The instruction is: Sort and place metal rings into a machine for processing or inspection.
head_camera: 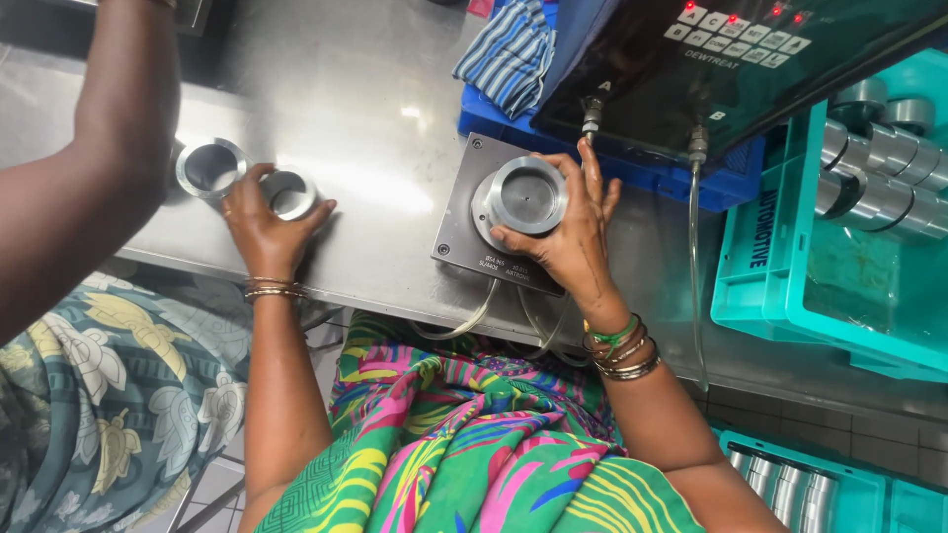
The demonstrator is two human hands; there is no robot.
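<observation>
— Where's the metal ring [528,194] now?

— On the grey gauge plate [464,222], under the right hand [573,232], fingers [591,168] spread round its rim.

— And the left hand [259,225]?

— Fingers curled on a second ring [288,193] lying on the steel worktop [375,118] (a third [210,166] sits beside).

— How would it handle?

— Probably heavy, rigid, slick; grip the outer wall. Teal crates [780,247] of similar parts crowd the right.

Left hand [262,222] fingers curled; right hand [563,237] fingers spread, seemingly gripping.
</observation>
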